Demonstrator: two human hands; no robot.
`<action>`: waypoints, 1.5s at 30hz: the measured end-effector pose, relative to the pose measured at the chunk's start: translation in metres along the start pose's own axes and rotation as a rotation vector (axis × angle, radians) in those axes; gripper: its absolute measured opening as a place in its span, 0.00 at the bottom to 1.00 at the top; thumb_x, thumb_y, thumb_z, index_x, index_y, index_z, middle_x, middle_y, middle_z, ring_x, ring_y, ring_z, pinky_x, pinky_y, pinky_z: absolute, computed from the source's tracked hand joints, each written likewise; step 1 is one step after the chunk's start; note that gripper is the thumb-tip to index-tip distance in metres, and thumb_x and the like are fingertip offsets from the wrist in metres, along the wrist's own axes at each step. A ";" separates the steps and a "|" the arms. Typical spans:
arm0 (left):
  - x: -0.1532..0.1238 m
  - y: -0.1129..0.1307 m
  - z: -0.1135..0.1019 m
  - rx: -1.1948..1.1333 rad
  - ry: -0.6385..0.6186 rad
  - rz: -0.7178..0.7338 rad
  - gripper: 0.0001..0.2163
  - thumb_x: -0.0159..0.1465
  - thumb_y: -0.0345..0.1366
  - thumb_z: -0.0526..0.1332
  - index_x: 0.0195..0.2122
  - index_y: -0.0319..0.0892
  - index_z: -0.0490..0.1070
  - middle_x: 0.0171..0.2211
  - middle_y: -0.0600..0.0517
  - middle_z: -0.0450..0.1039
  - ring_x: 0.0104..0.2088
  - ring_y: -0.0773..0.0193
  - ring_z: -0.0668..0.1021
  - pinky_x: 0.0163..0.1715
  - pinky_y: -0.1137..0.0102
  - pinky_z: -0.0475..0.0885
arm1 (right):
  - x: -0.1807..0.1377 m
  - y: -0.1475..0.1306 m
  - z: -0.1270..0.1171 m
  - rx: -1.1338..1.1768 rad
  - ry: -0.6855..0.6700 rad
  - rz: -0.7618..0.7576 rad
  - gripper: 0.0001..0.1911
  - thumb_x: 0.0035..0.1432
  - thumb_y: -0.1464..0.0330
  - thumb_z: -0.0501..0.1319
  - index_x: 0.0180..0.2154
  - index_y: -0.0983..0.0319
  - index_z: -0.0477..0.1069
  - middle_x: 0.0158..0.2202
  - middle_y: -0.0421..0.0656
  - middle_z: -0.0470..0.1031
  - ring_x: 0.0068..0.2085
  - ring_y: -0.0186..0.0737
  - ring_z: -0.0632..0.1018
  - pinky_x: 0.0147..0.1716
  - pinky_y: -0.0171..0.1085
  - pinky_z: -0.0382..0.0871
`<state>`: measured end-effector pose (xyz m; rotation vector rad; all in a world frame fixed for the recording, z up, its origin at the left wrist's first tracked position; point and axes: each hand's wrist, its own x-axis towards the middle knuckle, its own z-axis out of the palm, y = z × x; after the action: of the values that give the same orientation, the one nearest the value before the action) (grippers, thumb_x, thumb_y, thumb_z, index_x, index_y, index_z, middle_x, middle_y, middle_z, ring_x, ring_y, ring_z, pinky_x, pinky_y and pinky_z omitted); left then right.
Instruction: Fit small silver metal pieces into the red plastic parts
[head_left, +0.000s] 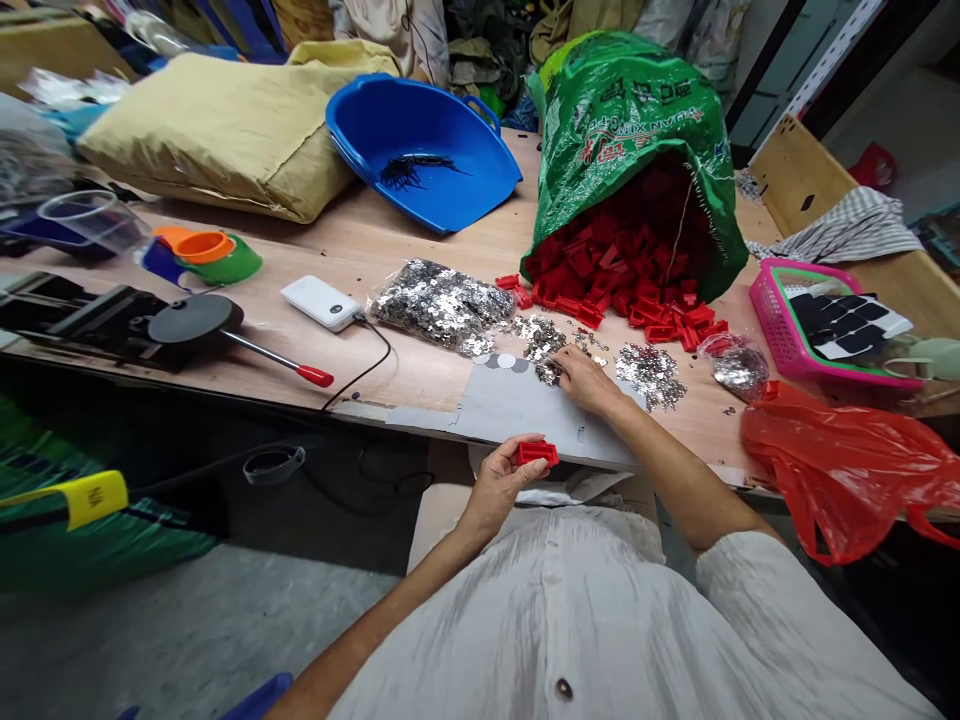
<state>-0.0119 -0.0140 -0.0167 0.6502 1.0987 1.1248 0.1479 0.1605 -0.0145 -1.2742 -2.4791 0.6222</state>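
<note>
Far left on the tabletop [322,240]: a clear plastic cup [90,215] lies tilted near orange and green cup-like pieces [221,265].
Blue basin [450,203]: towards the back, with a loose tangle of thin dark strips [416,170] inside.
Clear bag [439,305]: filled with small shiny flat pieces; it probably slumps when lifted, so support from below looks safest.
Left hand [499,480]: thumb and fingers closed on a red piece, near the tabletop's front edge.
Red piece [538,454]: held in the left hand, its hollow side showing — it looks like light, stiff plastic, somewhat smooth and unlikely to break; the outer walls seem the place to grip, leaving the hollow free.
Silver pile [541,345]: small thin metal-looking pieces, likely light, stiff and slippery; a fingertip pinch at the edges should suit them.
Right hand [585,380]: fingers narrowed together at the silver pile; whether they hold a piece, I cannot tell.
Green sack [630,100]: mouth open towards the person, heaped with red pieces, some lying out in front.
Second pile [651,375]: more small shiny pieces, right of the right hand.
Small bag [741,372]: clear, with silvery pieces inside.
Pink basket [776,320]: holds dark shapes on white — perhaps sheets.
Red bag [855,460]: crumpled, contents hidden.
</note>
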 end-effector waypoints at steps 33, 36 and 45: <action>0.026 0.006 -0.008 0.022 0.059 0.086 0.21 0.52 0.38 0.71 0.47 0.40 0.74 0.40 0.49 0.79 0.40 0.61 0.80 0.46 0.64 0.75 | -0.036 0.001 -0.017 0.119 0.084 0.217 0.19 0.65 0.66 0.55 0.57 0.55 0.66 0.52 0.47 0.70 0.45 0.43 0.74 0.48 0.46 0.70; 0.026 0.005 -0.010 0.014 0.066 0.084 0.21 0.52 0.38 0.71 0.47 0.40 0.74 0.40 0.49 0.79 0.41 0.61 0.79 0.46 0.63 0.75 | -0.056 0.041 -0.045 0.006 0.198 0.407 0.21 0.62 0.63 0.58 0.57 0.57 0.67 0.53 0.49 0.70 0.44 0.47 0.75 0.49 0.50 0.69; 0.029 0.006 -0.010 0.035 0.065 0.079 0.21 0.52 0.39 0.71 0.47 0.41 0.74 0.39 0.49 0.79 0.39 0.61 0.80 0.45 0.64 0.75 | -0.125 0.113 -0.059 -0.234 0.280 0.620 0.24 0.61 0.63 0.55 0.56 0.66 0.67 0.50 0.56 0.69 0.54 0.54 0.70 0.54 0.48 0.63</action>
<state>-0.0221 0.0142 -0.0257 0.6937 1.1588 1.2030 0.3240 0.1307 -0.0263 -2.0854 -1.9573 0.2490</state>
